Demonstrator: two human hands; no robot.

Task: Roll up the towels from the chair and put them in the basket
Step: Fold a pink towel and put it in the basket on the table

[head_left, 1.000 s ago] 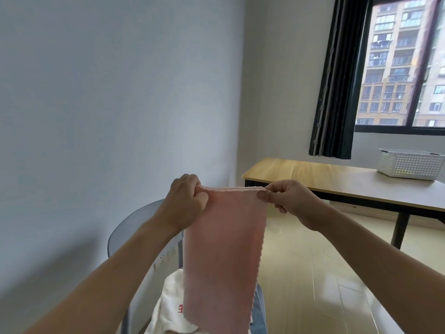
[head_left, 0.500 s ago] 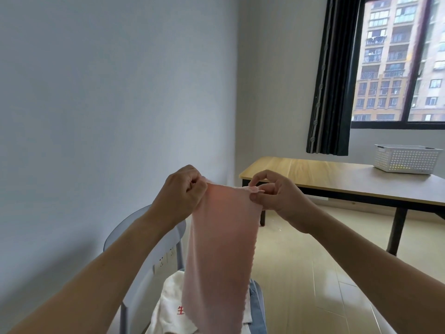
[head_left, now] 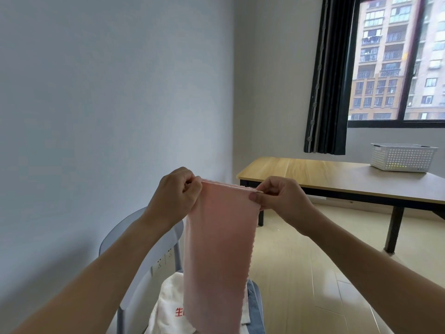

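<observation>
Both hands held the pink towel (head_left: 216,249) by its upper edge, the left hand (head_left: 177,196) with fingers curled around one corner and the right hand (head_left: 279,201) pinching the other, so that the cloth hung flat and straight, probably to begin the roll from the top. It hung above the chair (head_left: 134,251), where a white towel (head_left: 168,307) and something blue lay on the seat. The white basket (head_left: 403,156) stood far away on the table (head_left: 313,174); what was inside, I could not tell.

Pink towel (head_left: 216,249) up, hanging flat over the chair (head_left: 142,237).
White towel (head_left: 168,307) heaped on its seat; white basket (head_left: 402,156) well apart, upright.
</observation>
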